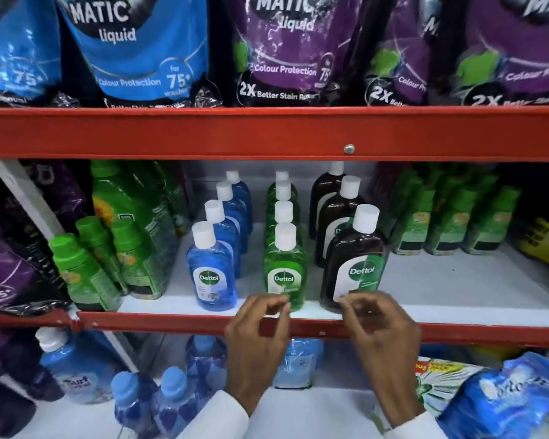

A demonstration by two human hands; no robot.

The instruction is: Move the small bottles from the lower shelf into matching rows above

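Both hands (324,340) blurred, hiding btm of green bottle (285,274).

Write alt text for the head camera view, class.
Two bare hands, left and right, hover empty-fingered at a red shelf edge before three rows of Dettol bottles: blue, green, brown. Detergent pouches fill the shelf above.

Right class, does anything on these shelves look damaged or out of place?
Yes: the red shelf edge at the left looks chipped and dented, with paint missing. The three Dettol rows stand straight and sorted by colour.
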